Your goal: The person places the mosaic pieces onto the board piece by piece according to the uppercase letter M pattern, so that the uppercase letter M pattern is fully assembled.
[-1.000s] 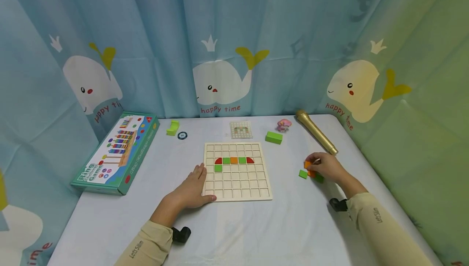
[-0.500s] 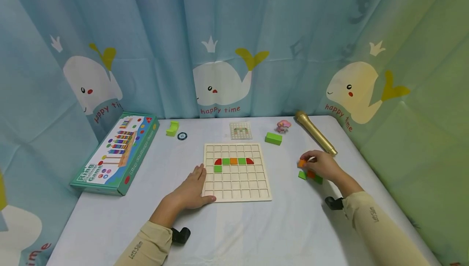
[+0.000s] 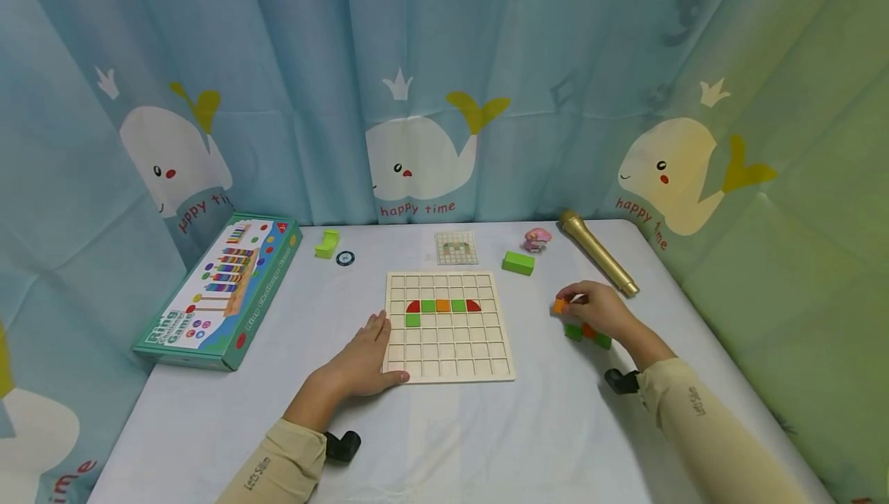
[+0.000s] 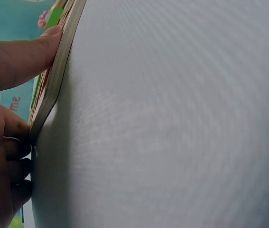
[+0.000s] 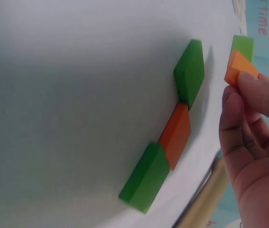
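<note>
My right hand point(image 3: 597, 308) pinches a small orange block point(image 5: 237, 67) between thumb and fingers, above the table at the right of a grid board point(image 3: 444, 361). Just below that hand, two green blocks point(image 5: 146, 178) and one orange block point(image 5: 176, 135) lie in a touching row on the cloth. My left hand point(image 3: 361, 357) rests against the board's left edge, its fingers extended and its thumb point(image 4: 34, 54) at the near corner. Set in the board are a row of red, green and orange pieces point(image 3: 443, 306) and one green square point(image 3: 413, 319) under its left end.
Behind the board lies a pattern card point(image 3: 456, 248). A green block point(image 3: 518, 262), a pink figurine point(image 3: 538, 239) and a gold microphone point(image 3: 600, 253) stand or lie at the back right. Back left are a light green piece point(image 3: 327, 243), a round chip point(image 3: 345, 258) and a game box point(image 3: 221, 292).
My right hand has lifted the orange block from the loose pieces and carried it left toward the board. My left hand and the board have stayed in place.
</note>
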The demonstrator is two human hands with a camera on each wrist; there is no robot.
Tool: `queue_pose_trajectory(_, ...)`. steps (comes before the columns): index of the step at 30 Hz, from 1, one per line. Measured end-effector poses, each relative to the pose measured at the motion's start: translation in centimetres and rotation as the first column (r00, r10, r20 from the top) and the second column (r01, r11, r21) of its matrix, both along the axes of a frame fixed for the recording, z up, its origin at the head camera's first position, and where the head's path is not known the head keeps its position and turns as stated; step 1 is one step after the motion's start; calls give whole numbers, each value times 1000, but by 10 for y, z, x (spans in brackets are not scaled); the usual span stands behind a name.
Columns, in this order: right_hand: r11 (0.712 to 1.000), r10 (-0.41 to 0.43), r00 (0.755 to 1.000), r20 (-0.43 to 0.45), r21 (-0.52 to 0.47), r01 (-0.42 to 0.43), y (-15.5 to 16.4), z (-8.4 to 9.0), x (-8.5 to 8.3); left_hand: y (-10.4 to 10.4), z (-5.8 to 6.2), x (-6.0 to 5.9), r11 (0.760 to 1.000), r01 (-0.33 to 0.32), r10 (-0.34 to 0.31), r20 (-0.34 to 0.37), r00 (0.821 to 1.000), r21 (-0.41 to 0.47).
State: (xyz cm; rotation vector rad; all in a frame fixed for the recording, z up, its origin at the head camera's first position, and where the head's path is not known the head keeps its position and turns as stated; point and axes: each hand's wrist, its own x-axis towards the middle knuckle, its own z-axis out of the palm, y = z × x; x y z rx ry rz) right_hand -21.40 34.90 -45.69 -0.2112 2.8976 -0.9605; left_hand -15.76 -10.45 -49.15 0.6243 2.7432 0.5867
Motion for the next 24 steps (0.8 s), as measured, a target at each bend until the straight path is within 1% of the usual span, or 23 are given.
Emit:
queue_pose_trajectory(12, 1000, 17, 1000, -15, 7, -16, -16, 0, -4, 0, -1, -1, 1000, 6, -6, -4, 1000, -6)
queue_pose_trajectory(19, 1000, 21, 1000, -1, -13, -21, -27, 4, -7, 0, 2, 0, 1000, 3, -3, 1, 1000, -9)
queue_pose_trajectory(24, 999, 44, 999, -20, -19, -44, -36, 6, -11, 1, 3, 1, 1000, -2, 2, 12, 1000, -5)
